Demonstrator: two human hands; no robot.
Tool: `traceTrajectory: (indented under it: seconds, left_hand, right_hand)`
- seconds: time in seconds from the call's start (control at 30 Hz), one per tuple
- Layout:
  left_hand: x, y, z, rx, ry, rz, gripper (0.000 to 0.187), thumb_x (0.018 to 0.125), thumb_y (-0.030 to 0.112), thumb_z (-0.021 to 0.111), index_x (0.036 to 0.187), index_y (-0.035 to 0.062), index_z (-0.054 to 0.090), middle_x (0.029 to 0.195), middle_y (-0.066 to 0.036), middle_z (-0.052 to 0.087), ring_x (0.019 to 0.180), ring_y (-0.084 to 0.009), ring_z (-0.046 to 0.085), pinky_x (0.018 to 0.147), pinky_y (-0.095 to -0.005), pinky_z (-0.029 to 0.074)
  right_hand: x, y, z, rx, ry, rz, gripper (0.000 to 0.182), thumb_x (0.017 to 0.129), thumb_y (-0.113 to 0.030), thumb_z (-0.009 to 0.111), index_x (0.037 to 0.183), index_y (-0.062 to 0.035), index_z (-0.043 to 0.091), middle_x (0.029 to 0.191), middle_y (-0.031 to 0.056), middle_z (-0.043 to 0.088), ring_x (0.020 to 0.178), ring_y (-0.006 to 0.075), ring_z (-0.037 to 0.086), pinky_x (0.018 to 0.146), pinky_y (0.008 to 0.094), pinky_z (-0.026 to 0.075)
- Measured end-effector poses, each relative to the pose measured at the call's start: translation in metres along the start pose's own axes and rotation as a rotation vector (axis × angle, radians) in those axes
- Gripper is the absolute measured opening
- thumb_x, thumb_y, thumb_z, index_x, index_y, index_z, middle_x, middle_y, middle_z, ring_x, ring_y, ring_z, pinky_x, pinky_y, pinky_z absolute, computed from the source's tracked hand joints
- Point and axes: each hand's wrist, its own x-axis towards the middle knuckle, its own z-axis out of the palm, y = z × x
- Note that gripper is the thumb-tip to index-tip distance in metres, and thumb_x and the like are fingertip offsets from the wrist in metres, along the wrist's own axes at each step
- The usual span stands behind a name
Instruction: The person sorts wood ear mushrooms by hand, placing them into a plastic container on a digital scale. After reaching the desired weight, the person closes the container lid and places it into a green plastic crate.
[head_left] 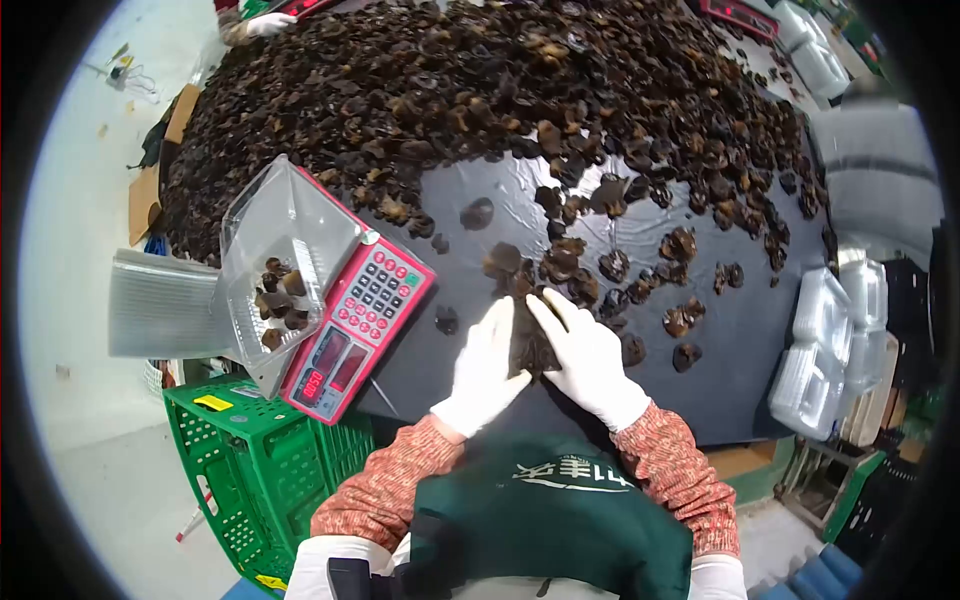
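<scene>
Dark brown wood ear mushrooms (535, 345) lie on the black-covered table (455, 395) between my two hands. My left hand (483, 368) wears a white glove and rests at their left side, fingers stretched forward and thumb apart. On the right, my right hand (590, 360), gloved alike, has its fingers extended and its thumb out, so both hands frame the pieces. Left of them stands a red digital scale (340, 400) with a lit red display. A clear plastic clamshell box (245, 318), lid up, sits tilted on it with several wood ear pieces (283, 295) inside.
A large heap of wood ears (430, 90) covers the far table. Stacked clear boxes stand at left (165, 305) and right (815, 370). Green crates (245, 440) are below the scale. Across the heap, another person's gloved hand (270, 24) is near a red edge.
</scene>
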Motion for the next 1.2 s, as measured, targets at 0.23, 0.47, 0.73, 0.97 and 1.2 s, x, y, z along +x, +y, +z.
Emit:
traceTrajectory:
  seconds: [0.23, 0.47, 0.73, 0.97, 1.2]
  left_hand:
    - [0.021, 0.011, -0.026, -0.411, 0.135, -0.049, 0.075, 0.074, 0.0, 0.07, 0.145, 0.0053, 0.046, 0.135, -0.019, 0.054, 0.123, -0.0353, 0.058, 0.103, -0.0406, 0.05]
    - [0.008, 0.013, -0.175, -0.068, 0.545, 0.02, 0.067, 0.067, 0.0, 0.072, 0.132, -0.0005, 0.058, 0.123, -0.017, 0.061, 0.117, -0.0323, 0.062, 0.102, -0.0387, 0.05]
    - [-0.029, -0.107, -0.254, 0.338, 0.381, -0.203, 0.074, 0.072, 0.014, 0.079, 0.14, 0.0021, 0.054, 0.133, -0.017, 0.058, 0.122, -0.0339, 0.058, 0.103, -0.0426, 0.049]
    - [-0.023, -0.107, -0.233, 0.193, 0.48, -0.216, 0.082, 0.068, 0.025, 0.087, 0.14, 0.0028, 0.054, 0.134, -0.017, 0.06, 0.125, -0.0343, 0.056, 0.107, -0.0434, 0.042]
    - [-0.021, -0.09, -0.228, 0.177, 0.511, -0.274, 0.097, 0.058, 0.02, 0.09, 0.144, 0.0009, 0.05, 0.143, -0.018, 0.054, 0.132, -0.0358, 0.052, 0.113, -0.045, 0.039]
  right_hand:
    - [0.049, -0.014, -0.024, 0.328, 0.214, -0.164, 0.051, 0.066, -0.005, 0.083, 0.113, -0.0109, 0.064, 0.107, 0.0107, 0.066, 0.095, 0.0302, 0.069, 0.081, 0.0368, 0.057]
    - [0.138, -0.129, -0.072, 0.441, 0.192, -0.541, 0.055, 0.066, -0.004, 0.084, 0.117, -0.0109, 0.063, 0.112, 0.0112, 0.064, 0.096, 0.0314, 0.069, 0.082, 0.0363, 0.058]
    - [0.225, -0.213, 0.035, 0.091, -0.015, -0.667, 0.064, 0.068, -0.017, 0.083, 0.126, -0.0123, 0.057, 0.109, 0.0105, 0.059, 0.093, 0.031, 0.066, 0.075, 0.0432, 0.055]
    - [0.234, -0.198, 0.019, 0.102, -0.039, -0.675, 0.072, 0.067, -0.019, 0.085, 0.131, -0.0126, 0.055, 0.109, 0.0127, 0.062, 0.094, 0.0325, 0.068, 0.076, 0.0453, 0.056]
    - [0.223, -0.199, -0.004, 0.012, -0.102, -0.628, 0.095, 0.062, -0.015, 0.087, 0.145, -0.0034, 0.043, 0.137, 0.0216, 0.052, 0.113, 0.0376, 0.063, 0.088, 0.0435, 0.057]
